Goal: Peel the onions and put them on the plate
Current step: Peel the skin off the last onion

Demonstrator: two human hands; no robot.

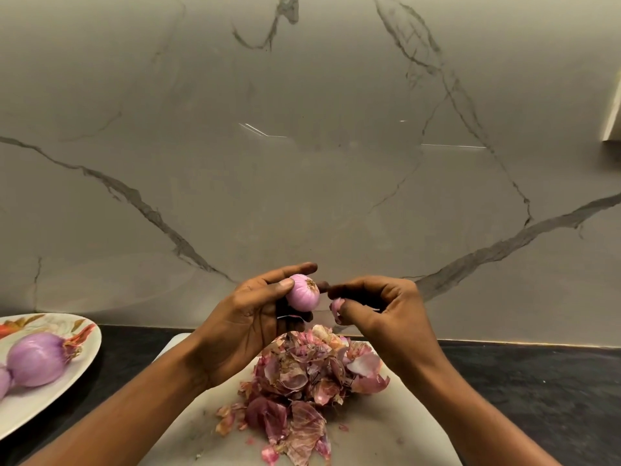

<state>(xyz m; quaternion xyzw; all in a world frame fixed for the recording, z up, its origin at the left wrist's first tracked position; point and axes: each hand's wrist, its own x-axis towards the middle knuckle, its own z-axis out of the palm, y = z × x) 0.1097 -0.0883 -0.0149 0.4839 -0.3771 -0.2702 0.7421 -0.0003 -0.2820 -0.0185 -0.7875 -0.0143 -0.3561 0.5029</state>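
My left hand [248, 317] grips a small peeled pink onion [303, 292] between thumb and fingers, root end facing right, held above the cutting board. My right hand [379, 307] sits just to the right of it and pinches a strip of pink onion skin [336, 309] that hangs free of the onion. A floral plate [50, 405] at the left edge holds a larger peeled onion [37, 359] and part of another at the frame's border.
A heap of dry purple onion skins [302, 375] covers the middle of a white cutting board [386, 428] on a dark countertop [537, 381]. A grey marble backsplash [302, 146] rises right behind the board.
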